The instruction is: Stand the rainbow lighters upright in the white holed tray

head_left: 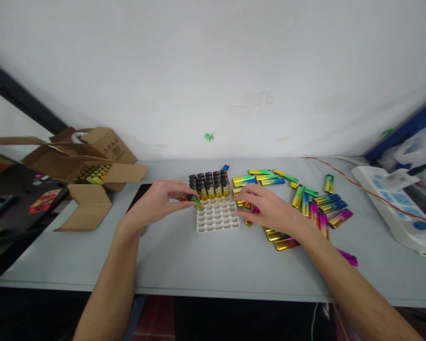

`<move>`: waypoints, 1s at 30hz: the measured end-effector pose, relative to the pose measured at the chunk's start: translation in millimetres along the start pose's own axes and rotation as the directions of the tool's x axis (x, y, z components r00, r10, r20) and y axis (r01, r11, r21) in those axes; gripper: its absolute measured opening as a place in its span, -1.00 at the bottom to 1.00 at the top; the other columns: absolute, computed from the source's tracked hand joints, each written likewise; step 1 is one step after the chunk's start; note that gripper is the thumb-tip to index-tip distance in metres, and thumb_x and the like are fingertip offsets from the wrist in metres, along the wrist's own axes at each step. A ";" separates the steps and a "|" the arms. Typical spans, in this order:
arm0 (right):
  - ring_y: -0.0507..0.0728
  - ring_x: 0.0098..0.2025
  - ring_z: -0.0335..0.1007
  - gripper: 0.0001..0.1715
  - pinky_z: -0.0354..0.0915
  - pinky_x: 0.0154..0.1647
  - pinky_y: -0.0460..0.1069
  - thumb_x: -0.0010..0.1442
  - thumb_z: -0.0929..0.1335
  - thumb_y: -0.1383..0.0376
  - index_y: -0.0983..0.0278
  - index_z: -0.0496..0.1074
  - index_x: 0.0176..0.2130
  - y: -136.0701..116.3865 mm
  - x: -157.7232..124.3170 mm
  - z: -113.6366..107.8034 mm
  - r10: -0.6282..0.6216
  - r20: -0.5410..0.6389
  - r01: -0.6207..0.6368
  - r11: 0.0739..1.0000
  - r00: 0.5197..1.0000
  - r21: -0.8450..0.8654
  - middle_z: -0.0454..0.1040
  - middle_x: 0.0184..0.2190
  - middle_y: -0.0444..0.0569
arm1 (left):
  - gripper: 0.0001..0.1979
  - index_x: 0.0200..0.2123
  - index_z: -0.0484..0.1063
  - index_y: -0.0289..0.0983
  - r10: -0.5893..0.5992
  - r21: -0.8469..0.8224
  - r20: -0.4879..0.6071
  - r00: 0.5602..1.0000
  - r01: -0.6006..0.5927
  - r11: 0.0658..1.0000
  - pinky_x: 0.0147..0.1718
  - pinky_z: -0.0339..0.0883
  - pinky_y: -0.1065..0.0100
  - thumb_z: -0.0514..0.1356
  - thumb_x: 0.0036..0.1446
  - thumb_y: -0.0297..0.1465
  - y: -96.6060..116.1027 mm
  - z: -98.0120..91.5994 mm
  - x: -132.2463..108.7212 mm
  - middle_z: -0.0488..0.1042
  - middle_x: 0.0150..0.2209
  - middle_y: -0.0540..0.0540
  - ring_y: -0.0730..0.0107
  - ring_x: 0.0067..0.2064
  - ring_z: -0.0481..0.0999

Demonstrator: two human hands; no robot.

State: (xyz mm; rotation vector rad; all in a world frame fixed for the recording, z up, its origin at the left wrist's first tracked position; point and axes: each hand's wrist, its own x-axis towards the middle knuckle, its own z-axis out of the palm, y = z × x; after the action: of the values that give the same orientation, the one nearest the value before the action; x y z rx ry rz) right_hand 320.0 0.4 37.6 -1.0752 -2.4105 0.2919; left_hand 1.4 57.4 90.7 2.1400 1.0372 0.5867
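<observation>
A white slotted tray [218, 218] lies on the table between my hands. Its far rows hold several upright lighters [210, 188] with black tops, while the near slots have nothing in them. My left hand [159, 201] pinches a green and yellow lighter [196, 201] at the tray's left side, tilted over the slots. On the right, my right hand [264, 206] is bent over shiny loose lighters [244, 181], its thumb and fingers apart. Gold lighters show under and between those fingers; whether they touch one is unclear.
Many metallic lighters [330, 206] are scattered on the table at right, beside a white power strip [394, 203] with a red-yellow cord. At left stands an open cardboard box [92, 194] with more lighters inside. A dark flat object [140, 196] lies partly behind my left wrist.
</observation>
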 end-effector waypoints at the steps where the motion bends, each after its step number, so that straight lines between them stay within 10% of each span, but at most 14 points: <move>1: 0.25 0.01 0.50 -0.62 0.46 0.04 0.18 0.40 0.40 0.07 0.24 0.52 0.07 -0.8 -0.2 1.2 -0.009 0.023 0.009 1.000 1.000 0.009 0.51 0.00 0.12 | -0.78 -0.21 0.73 -0.16 -0.009 -0.011 0.010 1.000 0.009 1.000 -0.25 0.57 0.37 0.43 0.11 -0.20 0.9 -0.2 -0.2 0.67 -0.29 -0.08 0.31 -0.34 0.61; 30: 0.31 0.06 0.46 -0.53 0.34 0.10 0.24 0.27 0.51 0.04 0.24 0.55 0.06 -12.8 4.3 17.0 -0.013 0.139 0.022 0.998 0.990 -0.064 0.51 0.04 0.12 | -0.80 -0.22 0.74 -0.15 -0.113 -0.021 0.081 0.990 0.115 0.993 -0.26 0.63 0.33 0.45 0.06 -0.25 -4.3 9.0 2.3 0.73 -0.28 -0.04 0.22 -0.32 0.69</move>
State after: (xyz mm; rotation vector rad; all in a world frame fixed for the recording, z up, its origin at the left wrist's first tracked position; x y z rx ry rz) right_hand 300.6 -4.9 29.2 -1.0949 -2.5674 0.2922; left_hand 6.4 57.8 81.8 2.0498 1.0939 0.4547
